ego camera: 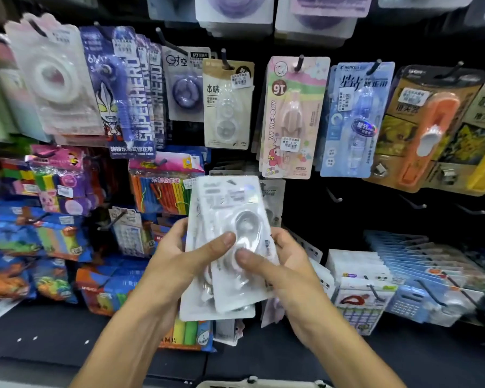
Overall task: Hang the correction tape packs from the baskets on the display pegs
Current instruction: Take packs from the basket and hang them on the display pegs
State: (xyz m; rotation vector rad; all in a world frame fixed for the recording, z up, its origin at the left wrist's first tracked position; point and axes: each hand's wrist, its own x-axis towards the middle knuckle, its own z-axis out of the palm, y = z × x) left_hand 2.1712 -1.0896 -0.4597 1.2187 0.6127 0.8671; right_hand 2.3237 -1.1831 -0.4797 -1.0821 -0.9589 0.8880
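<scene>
Bare pegs (335, 196) jut right of the white packs (227, 247), hung cards (293, 116) above. Left hand (177, 264) and right hand (289, 270) each grip what looks like a small stack, thumbs in front.

Light bright, even, from above and front; black display backing (375, 208) stayed dark. Soft glare on clear plastic blister of white correction tape packs (230, 219) at centre. Shadows faint under hanging cards. Heavy blur at left edge: white round-tape card (53, 77) and colourful blue packets (20, 239) smeared. Top row of purple-and-white cards (235, 9) out of focus. Wide-angle bending at edges; orange-and-yellow card (431, 127) leaned outward.
</scene>
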